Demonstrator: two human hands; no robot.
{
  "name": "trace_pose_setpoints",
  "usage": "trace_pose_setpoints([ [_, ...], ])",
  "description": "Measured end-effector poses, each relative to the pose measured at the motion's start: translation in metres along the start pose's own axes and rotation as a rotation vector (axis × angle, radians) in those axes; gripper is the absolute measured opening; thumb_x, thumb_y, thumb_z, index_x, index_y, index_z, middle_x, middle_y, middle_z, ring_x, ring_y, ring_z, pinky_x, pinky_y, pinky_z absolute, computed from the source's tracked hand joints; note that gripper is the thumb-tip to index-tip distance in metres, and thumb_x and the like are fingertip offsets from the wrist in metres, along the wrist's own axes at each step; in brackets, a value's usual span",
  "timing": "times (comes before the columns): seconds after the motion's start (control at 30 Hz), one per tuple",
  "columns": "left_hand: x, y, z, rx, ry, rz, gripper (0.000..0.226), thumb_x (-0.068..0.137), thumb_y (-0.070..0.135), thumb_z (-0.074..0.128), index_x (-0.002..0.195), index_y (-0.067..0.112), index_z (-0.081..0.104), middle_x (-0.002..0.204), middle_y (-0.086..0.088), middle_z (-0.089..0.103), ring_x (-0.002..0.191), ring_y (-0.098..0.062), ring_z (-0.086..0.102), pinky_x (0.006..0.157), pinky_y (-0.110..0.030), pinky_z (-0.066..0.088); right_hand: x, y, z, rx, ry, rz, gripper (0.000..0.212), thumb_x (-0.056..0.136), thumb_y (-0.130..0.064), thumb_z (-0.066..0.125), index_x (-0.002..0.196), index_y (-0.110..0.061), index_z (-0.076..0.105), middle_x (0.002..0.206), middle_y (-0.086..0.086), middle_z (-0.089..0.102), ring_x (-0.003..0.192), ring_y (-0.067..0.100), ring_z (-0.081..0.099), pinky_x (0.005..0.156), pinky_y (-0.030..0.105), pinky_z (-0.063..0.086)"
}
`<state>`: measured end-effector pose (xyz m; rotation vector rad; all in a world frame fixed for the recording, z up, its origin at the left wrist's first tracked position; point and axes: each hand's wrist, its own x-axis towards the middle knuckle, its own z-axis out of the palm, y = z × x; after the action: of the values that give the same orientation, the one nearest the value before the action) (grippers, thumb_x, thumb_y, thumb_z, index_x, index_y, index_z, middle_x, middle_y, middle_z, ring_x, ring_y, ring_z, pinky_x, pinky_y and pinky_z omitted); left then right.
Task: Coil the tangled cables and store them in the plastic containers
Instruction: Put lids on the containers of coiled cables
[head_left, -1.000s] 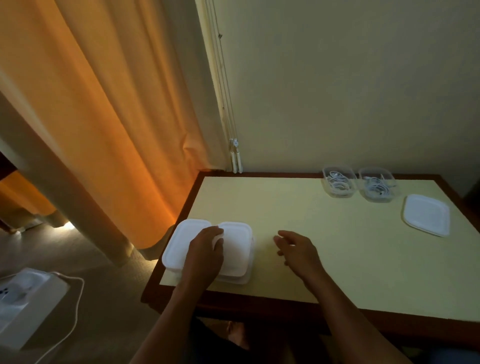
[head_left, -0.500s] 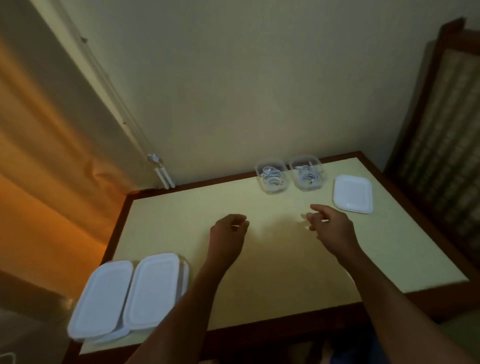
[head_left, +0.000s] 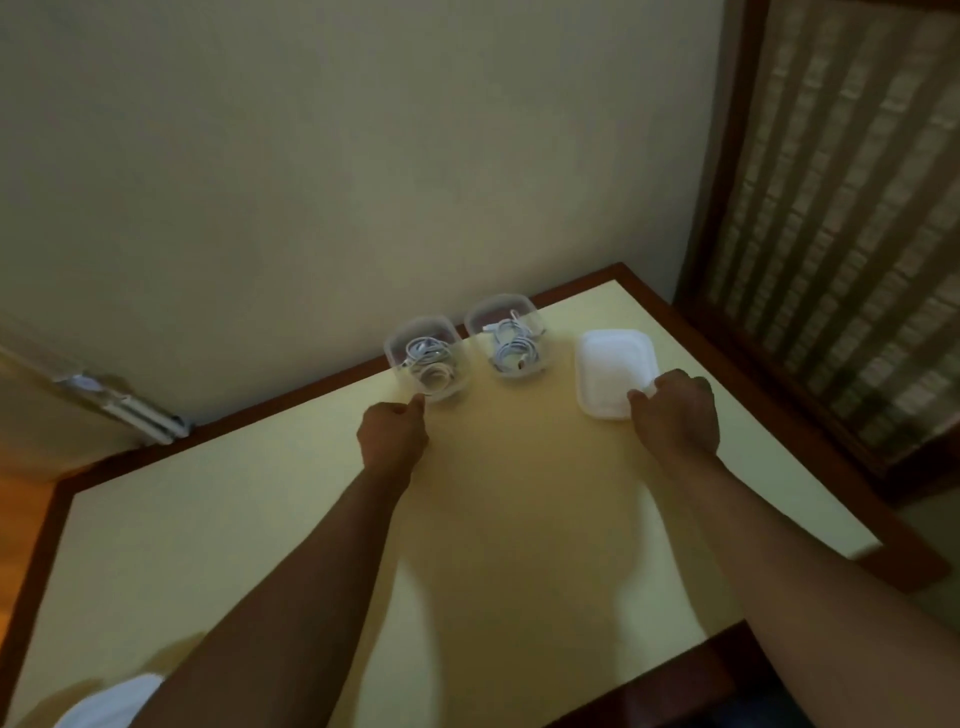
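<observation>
Two clear plastic containers stand at the table's far edge. The left container (head_left: 399, 342) holds a coiled white cable (head_left: 428, 359). A second coiled white cable (head_left: 511, 347) lies in the right container (head_left: 501, 304). To their right a white lid (head_left: 608, 364) lies flat. My right hand (head_left: 678, 413) grips that lid's near right corner with curled fingers. My left hand (head_left: 392, 436) hovers just in front of the left container, its loosely curled fingertips at the near corner and holding nothing.
The pale yellow table (head_left: 519, 519) has a dark wooden rim. A blurred white closed container (head_left: 109, 701) shows at the near left corner. A wooden lattice screen (head_left: 831, 208) stands close on the right, and a bare wall rises behind the table.
My view swung right, away from the closed containers. Both hands moved forward: the left to the left container, the right onto the loose lid, which it now grips.
</observation>
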<state>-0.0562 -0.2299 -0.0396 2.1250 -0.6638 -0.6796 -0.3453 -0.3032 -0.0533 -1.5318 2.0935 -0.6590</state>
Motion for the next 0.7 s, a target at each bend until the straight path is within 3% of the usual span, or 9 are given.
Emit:
trace_pose_setpoints([
  [0.1,0.012,0.008,0.009,-0.051,0.032,-0.046,0.039,0.097,0.040,0.066,0.072,0.010,0.068,0.069,-0.010,0.071,0.073,-0.034,0.074,0.080,-0.045,0.062,0.013,0.003,0.008,0.008,0.041,0.035,0.043,0.091,-0.021,0.072,0.124,0.001,0.057,0.123,0.023,0.055,0.107,0.039,0.060,0.083,0.041,0.050],
  [0.2,0.017,0.009,0.015,-0.088,0.055,-0.079,0.034,0.097,0.038,0.066,0.088,0.005,0.070,0.073,-0.010,0.071,0.062,-0.027,0.073,0.070,-0.038,0.062,0.021,0.007,0.013,0.052,0.059,0.054,0.038,0.091,-0.016,0.071,0.121,0.005,0.059,0.121,0.025,0.057,0.104,0.036,0.059,0.079,0.035,0.044],
  [0.3,0.019,0.007,0.019,-0.127,0.058,-0.085,0.032,0.098,0.035,0.065,0.092,0.004,0.068,0.077,-0.013,0.072,0.055,-0.024,0.071,0.064,-0.037,0.062,0.030,0.014,0.018,0.063,0.054,0.038,0.023,0.088,-0.012,0.066,0.106,0.003,0.071,0.104,0.023,0.068,0.091,0.031,0.061,0.072,0.029,0.039],
  [0.4,0.016,0.009,0.019,-0.184,0.028,-0.140,0.023,0.098,0.026,0.064,0.090,0.005,0.065,0.079,-0.013,0.069,0.055,-0.025,0.069,0.065,-0.038,0.059,0.031,0.016,0.014,0.101,0.064,0.051,0.018,0.079,-0.003,0.062,0.087,0.005,0.075,0.082,0.021,0.071,0.078,0.032,0.062,0.064,0.029,0.044],
  [0.5,0.011,0.008,0.015,-0.258,0.009,-0.208,0.016,0.096,0.018,0.059,0.086,0.006,0.061,0.083,-0.016,0.069,0.059,-0.029,0.067,0.064,-0.039,0.055,0.029,0.014,0.006,0.161,0.065,0.057,0.016,0.080,0.000,0.063,0.085,0.011,0.074,0.082,0.023,0.072,0.072,0.032,0.064,0.068,0.037,0.053],
  [0.63,-0.011,-0.006,0.005,-0.261,-0.006,-0.229,0.019,0.098,0.018,0.057,0.086,0.005,0.062,0.083,-0.018,0.071,0.063,-0.030,0.068,0.060,-0.035,0.054,0.034,0.021,0.006,0.191,0.051,0.064,0.013,0.079,-0.004,0.066,0.078,0.005,0.074,0.071,0.018,0.070,0.066,0.028,0.062,0.052,0.021,0.037],
  [0.7,-0.027,-0.016,-0.002,-0.249,-0.017,-0.221,0.020,0.100,0.019,0.057,0.086,0.005,0.062,0.083,-0.019,0.071,0.065,-0.031,0.069,0.060,-0.035,0.053,0.035,0.023,0.006,0.195,0.032,0.059,0.014,0.078,-0.006,0.066,0.070,0.004,0.072,0.064,0.016,0.067,0.067,0.031,0.066,0.050,0.022,0.036],
])
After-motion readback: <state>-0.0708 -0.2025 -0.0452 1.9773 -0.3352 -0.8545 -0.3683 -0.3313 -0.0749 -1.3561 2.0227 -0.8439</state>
